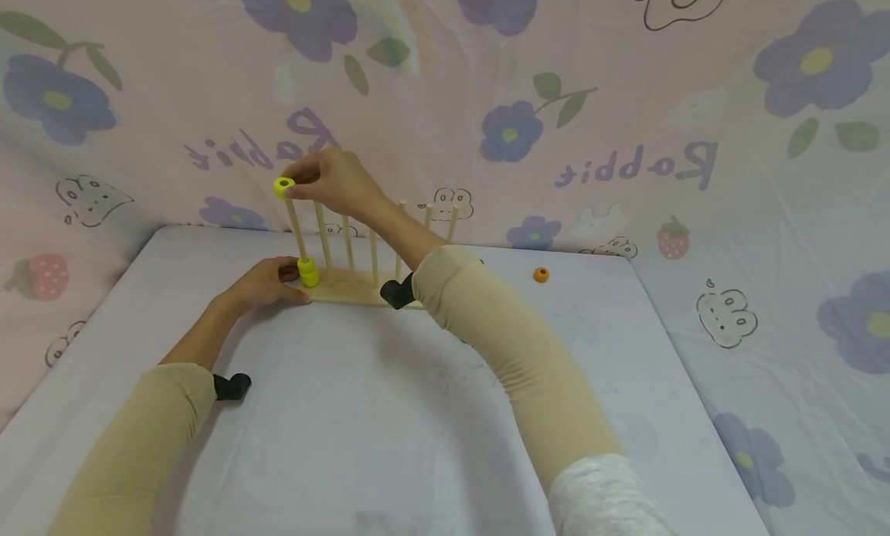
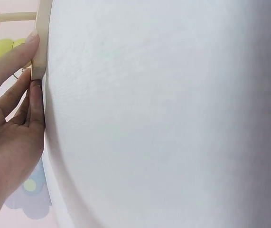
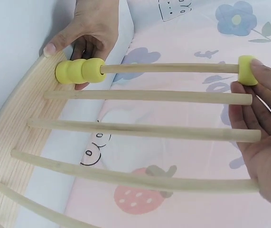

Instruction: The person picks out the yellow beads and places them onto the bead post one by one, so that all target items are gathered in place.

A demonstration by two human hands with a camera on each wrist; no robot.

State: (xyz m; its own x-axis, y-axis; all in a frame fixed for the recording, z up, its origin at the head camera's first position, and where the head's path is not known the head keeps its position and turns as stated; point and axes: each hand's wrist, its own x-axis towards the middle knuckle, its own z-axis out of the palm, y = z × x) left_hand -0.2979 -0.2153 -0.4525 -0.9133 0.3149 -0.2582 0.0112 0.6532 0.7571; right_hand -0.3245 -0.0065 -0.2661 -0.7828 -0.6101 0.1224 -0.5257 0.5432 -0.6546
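A wooden peg rack [image 1: 341, 295] stands on the table, with a row of upright pegs. Three yellow beads [image 3: 79, 71] are stacked at the foot of its leftmost peg [image 1: 297, 231]. My right hand [image 1: 337, 182] pinches another yellow bead [image 3: 247, 70] between thumb and fingers at the top of that same peg, its hole showing upward in the head view. Down at the rack's left end, my left hand [image 1: 260, 283] grips the base [image 2: 41, 45], thumb on the front edge and fingers behind. My right forearm hides part of the rack in the head view.
An orange bead [image 1: 541, 274] lies on the white table [image 1: 431, 428], right of the rack. Patterned cloth [image 1: 417, 96] with flowers and rabbits hangs behind the table and at its sides. Bare pegs [image 3: 144, 130] stand beside the beaded one.
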